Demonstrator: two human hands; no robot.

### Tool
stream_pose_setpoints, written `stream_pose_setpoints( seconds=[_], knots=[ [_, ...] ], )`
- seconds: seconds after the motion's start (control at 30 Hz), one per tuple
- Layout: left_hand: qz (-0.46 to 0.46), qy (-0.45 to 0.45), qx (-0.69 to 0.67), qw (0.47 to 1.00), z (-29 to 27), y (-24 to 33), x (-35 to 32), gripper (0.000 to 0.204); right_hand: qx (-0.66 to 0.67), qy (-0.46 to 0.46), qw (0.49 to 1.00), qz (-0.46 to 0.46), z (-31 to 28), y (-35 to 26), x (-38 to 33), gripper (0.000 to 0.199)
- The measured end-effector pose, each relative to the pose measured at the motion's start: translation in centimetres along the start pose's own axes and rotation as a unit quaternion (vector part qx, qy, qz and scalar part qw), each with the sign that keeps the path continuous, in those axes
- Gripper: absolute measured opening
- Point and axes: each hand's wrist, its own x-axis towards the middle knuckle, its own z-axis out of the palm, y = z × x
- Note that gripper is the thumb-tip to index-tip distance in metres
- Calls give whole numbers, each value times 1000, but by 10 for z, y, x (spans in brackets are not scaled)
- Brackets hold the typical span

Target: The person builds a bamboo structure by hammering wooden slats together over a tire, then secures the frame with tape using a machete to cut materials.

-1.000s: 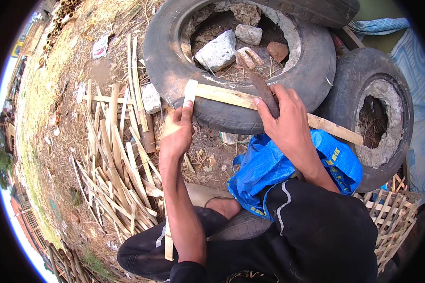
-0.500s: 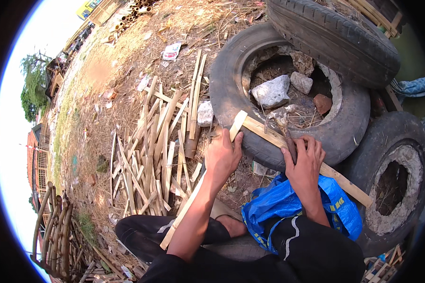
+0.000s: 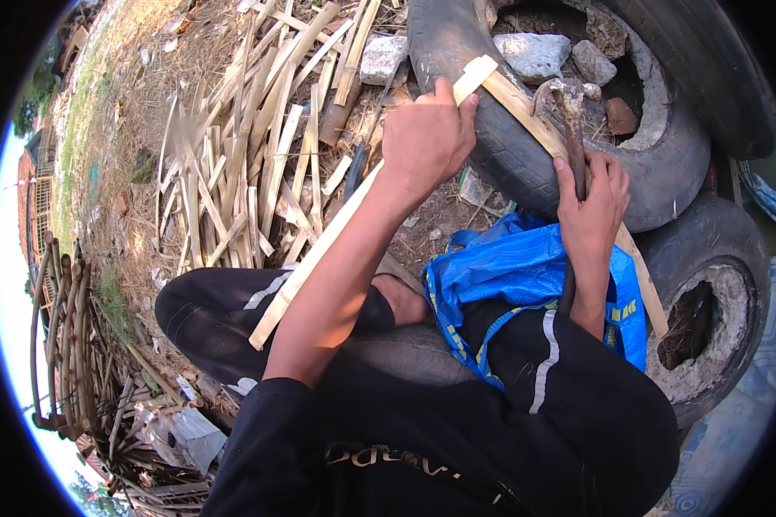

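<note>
My left hand (image 3: 427, 138) is closed around a pale wooden strip (image 3: 319, 254), which runs from the tyre's edge down along my forearm to my knee. Its far end meets a second pale strip (image 3: 526, 116) at an angle, against the side of a worn tyre (image 3: 466, 112). My right hand (image 3: 597, 194) grips a claw hammer (image 3: 574, 129) by its dark handle, head pointing away from me. That second strip passes beneath the right hand and comes out beyond my wrist. Whether the right fingers also pinch the strip cannot be made out.
Many split wooden strips (image 3: 267, 146) lie heaped on the left. Pale stone chunks (image 3: 535, 56) sit inside the tyre. A blue woven bag (image 3: 500, 267) lies over my right leg. Another tyre (image 3: 741, 258) is at right, and a bundle of poles (image 3: 65, 336) at far left.
The view has tilted down, so the tyres and strips sit higher in the picture. Both hands keep their holds, and the two strips still meet at their far ends.
</note>
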Motion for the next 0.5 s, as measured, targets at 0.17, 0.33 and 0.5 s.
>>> stream_pose_setpoints(
  seconds=[0.17,0.33,0.5],
  knots=[
    [42,67,-35,996,2,-3,-1,39,-12,8,1000,6,0,1,5,39],
    [35,108,-38,993,11,-5,-5,33,-25,-10,1000,-1,1,1,2,41],
    [13,84,-40,996,9,-4,-8,31,-14,-4,1000,-18,1,-4,1,38]
  ],
)
